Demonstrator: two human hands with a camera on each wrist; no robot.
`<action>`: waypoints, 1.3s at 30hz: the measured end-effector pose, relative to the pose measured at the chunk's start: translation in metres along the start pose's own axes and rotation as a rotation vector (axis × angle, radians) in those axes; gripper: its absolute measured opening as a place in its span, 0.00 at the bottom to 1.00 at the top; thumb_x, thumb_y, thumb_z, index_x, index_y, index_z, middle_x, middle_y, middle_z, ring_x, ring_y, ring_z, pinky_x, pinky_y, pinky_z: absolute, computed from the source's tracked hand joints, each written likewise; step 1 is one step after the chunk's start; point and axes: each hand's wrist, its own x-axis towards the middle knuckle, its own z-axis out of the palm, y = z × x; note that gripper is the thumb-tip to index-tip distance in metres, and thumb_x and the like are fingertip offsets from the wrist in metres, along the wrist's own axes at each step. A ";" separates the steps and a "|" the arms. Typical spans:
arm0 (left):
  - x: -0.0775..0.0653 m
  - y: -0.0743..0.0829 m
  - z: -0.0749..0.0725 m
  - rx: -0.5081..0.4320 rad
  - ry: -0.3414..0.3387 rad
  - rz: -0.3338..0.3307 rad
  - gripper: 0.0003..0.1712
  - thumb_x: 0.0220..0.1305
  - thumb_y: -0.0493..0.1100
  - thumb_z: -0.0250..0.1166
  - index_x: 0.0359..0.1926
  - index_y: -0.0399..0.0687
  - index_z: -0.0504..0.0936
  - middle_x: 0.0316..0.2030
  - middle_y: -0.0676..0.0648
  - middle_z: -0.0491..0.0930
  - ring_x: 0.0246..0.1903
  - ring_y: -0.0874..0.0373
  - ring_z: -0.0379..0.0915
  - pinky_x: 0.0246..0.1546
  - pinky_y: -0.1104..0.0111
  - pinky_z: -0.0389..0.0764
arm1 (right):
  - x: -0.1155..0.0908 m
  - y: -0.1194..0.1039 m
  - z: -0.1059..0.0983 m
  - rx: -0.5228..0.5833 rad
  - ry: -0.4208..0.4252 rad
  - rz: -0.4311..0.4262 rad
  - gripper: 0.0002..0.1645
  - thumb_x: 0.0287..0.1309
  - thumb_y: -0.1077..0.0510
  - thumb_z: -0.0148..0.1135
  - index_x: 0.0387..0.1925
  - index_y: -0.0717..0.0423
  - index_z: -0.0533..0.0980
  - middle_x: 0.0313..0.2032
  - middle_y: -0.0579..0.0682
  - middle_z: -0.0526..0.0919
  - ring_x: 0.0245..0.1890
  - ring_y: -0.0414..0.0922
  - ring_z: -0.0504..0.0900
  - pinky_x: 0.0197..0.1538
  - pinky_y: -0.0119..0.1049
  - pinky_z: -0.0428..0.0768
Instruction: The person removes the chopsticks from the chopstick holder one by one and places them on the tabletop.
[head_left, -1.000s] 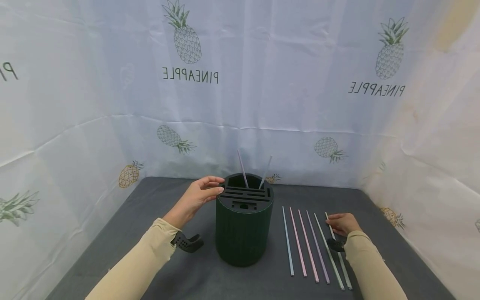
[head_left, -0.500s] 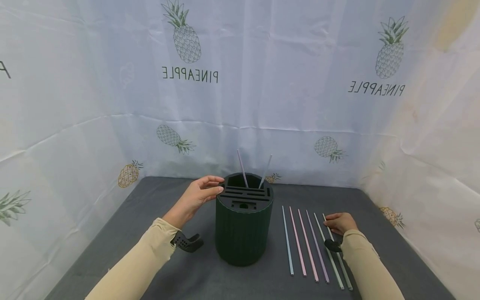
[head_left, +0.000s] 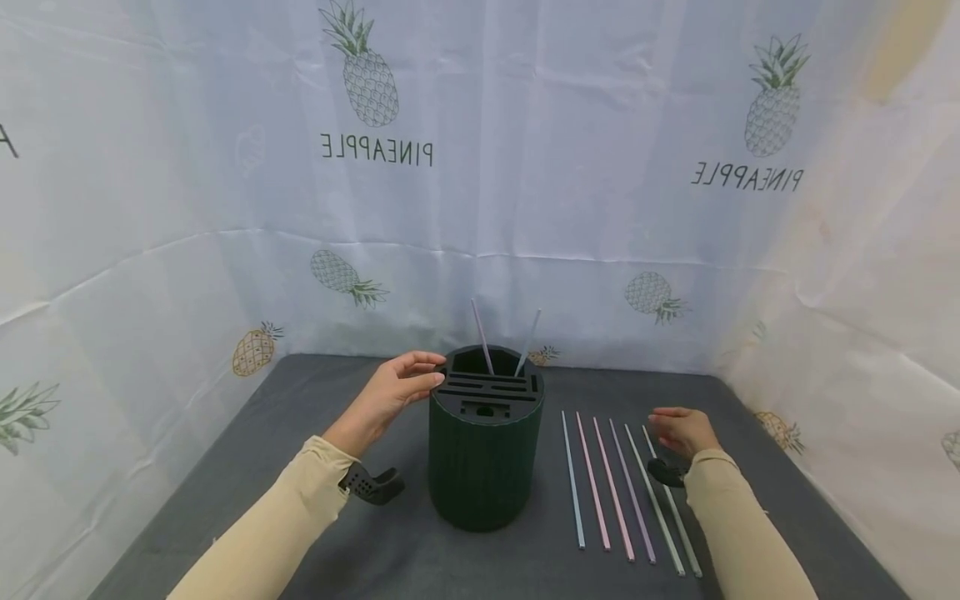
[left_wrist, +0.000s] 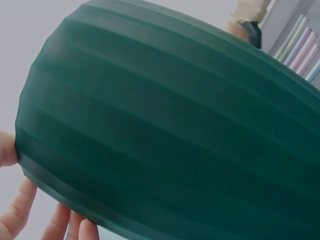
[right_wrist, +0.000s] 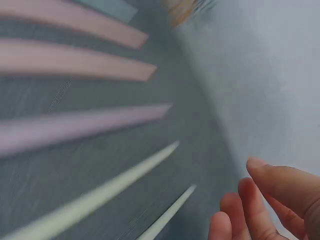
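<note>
A dark green ribbed utensil holder (head_left: 483,467) with a slotted black top stands upright mid-table. At its left rim is my left hand (head_left: 393,387), touching it with thumb and outstretched fingers; in the left wrist view, thumb and fingers (left_wrist: 20,207) lie along the holder's edge. My right hand (head_left: 684,431) hovers at the far end of the outermost pale green chopstick (head_left: 678,517), fingers loosely bent and holding nothing. Left of that stick lie another pale green chopstick (head_left: 655,500), a purple one (head_left: 632,492), two pink ones (head_left: 613,489) and a light blue one (head_left: 572,481), side by side.
A purple chopstick (head_left: 482,336) and a light blue one (head_left: 528,342) lean in the holder's rear compartment. White pineapple-print curtains (head_left: 525,167) enclose the dark grey table (head_left: 360,542) at the back and sides.
My right hand has shifted the outermost green chopstick's far end slightly left towards the row, then let go of it and lifted off. My left hand stays at the holder's rim.
</note>
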 end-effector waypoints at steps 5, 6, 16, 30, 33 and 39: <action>0.000 0.001 0.000 -0.002 0.000 0.004 0.23 0.66 0.41 0.63 0.60 0.42 0.73 0.60 0.40 0.69 0.60 0.47 0.68 0.65 0.51 0.68 | -0.010 -0.039 -0.001 0.206 -0.078 -0.054 0.27 0.63 0.56 0.62 0.62 0.59 0.69 0.34 0.33 0.80 0.35 0.31 0.83 0.48 0.31 0.83; 0.000 0.001 0.000 -0.002 0.000 0.004 0.23 0.66 0.42 0.63 0.61 0.42 0.73 0.60 0.40 0.69 0.60 0.47 0.68 0.66 0.51 0.68 | -0.012 -0.047 -0.001 0.255 -0.098 -0.070 0.29 0.64 0.56 0.62 0.64 0.58 0.67 0.35 0.33 0.79 0.36 0.31 0.83 0.50 0.31 0.82; 0.000 0.000 -0.001 0.002 -0.003 0.004 0.23 0.66 0.42 0.63 0.61 0.42 0.73 0.60 0.40 0.69 0.60 0.46 0.68 0.66 0.51 0.68 | -0.042 -0.125 0.022 0.536 -0.213 -0.201 0.33 0.64 0.60 0.61 0.68 0.55 0.60 0.44 0.39 0.81 0.43 0.35 0.84 0.54 0.30 0.80; -0.001 0.000 0.000 0.003 -0.003 0.003 0.24 0.66 0.42 0.63 0.61 0.42 0.73 0.61 0.39 0.68 0.61 0.45 0.68 0.66 0.51 0.67 | -0.064 -0.185 0.105 0.405 -0.306 -0.446 0.18 0.65 0.59 0.59 0.56 0.56 0.71 0.49 0.46 0.77 0.53 0.43 0.78 0.55 0.34 0.80; -0.001 -0.001 -0.001 0.003 -0.003 0.004 0.24 0.65 0.42 0.64 0.61 0.42 0.73 0.62 0.39 0.68 0.61 0.46 0.68 0.66 0.51 0.67 | -0.069 -0.188 0.118 0.386 -0.347 -0.456 0.16 0.65 0.60 0.59 0.53 0.54 0.74 0.50 0.47 0.78 0.52 0.43 0.80 0.56 0.36 0.80; -0.001 -0.002 -0.001 -0.003 -0.002 0.006 0.24 0.65 0.43 0.64 0.60 0.43 0.74 0.61 0.39 0.69 0.60 0.46 0.69 0.66 0.51 0.68 | -0.076 -0.186 0.134 0.342 -0.401 -0.467 0.16 0.64 0.62 0.61 0.52 0.55 0.74 0.50 0.47 0.77 0.52 0.43 0.79 0.57 0.39 0.80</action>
